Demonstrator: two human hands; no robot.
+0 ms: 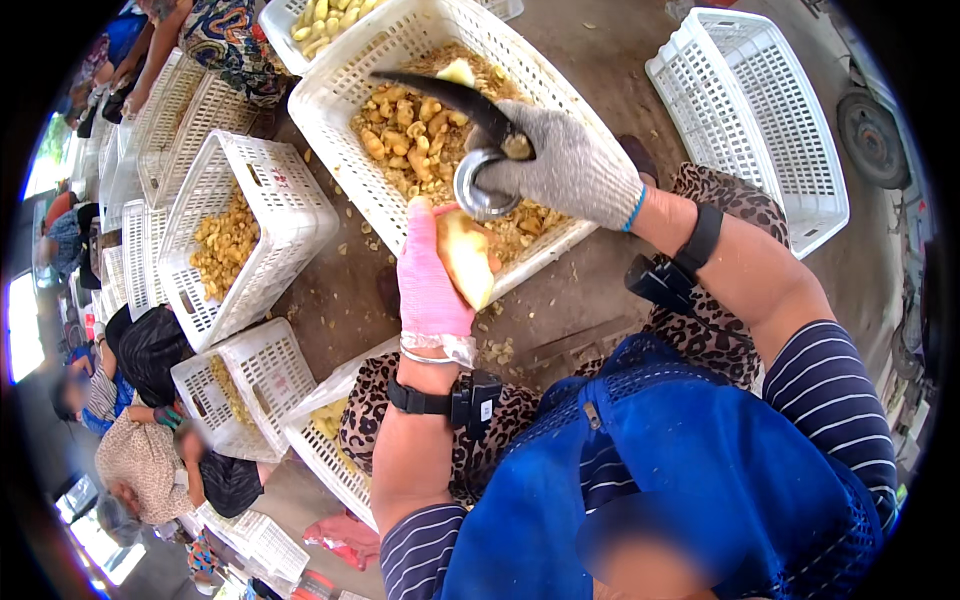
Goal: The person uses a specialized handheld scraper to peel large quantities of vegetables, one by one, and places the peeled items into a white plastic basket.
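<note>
My left hand, in a pink glove, grips a pale peeled piece of ginger over the near edge of a white perforated plastic crate. In a grey knit glove, my right hand is closed on a tool with a dark curved blade, its tip pointing to the far left. A shiny round metal piece sits at the thumb of that hand, just above the ginger. Knobby unpeeled ginger and brown scrapings fill the bottom of the crate. One pale piece lies at its far side.
Beyond it stands a crate of peeled ginger. Another crate at left holds ginger pieces. A white crate stands at right, near a wheel. Several people sit at left among crates. Peel scraps litter the floor.
</note>
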